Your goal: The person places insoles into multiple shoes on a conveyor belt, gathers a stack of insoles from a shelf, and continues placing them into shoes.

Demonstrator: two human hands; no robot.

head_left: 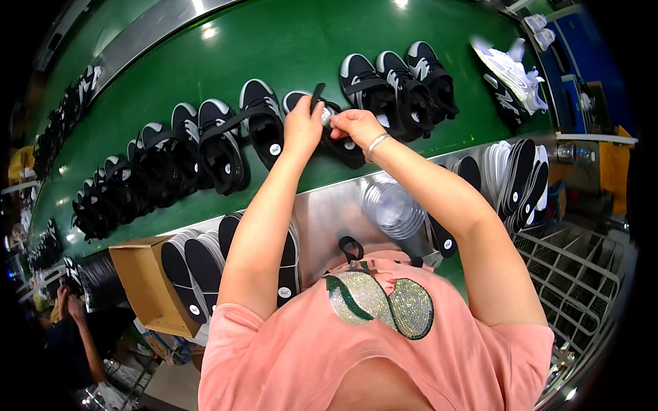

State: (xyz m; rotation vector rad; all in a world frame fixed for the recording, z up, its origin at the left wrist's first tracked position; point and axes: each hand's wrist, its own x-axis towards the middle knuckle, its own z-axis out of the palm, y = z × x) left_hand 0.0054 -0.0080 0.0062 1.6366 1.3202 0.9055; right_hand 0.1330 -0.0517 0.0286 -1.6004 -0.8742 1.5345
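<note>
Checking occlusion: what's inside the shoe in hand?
Toward the heel of that shoe, a round white label. A pale shiny piece shows by the right hand; can't tell if it's inside. The toe end is covered.

You are in what looks like a shoe factory or workshop: black-and-grey shoes (219,147) stand in a long row on the green work surface (288,44) before you, insoles (515,177) are stacked along its metal ledge (322,212), and another person (75,342) is at a station to your left.
</note>
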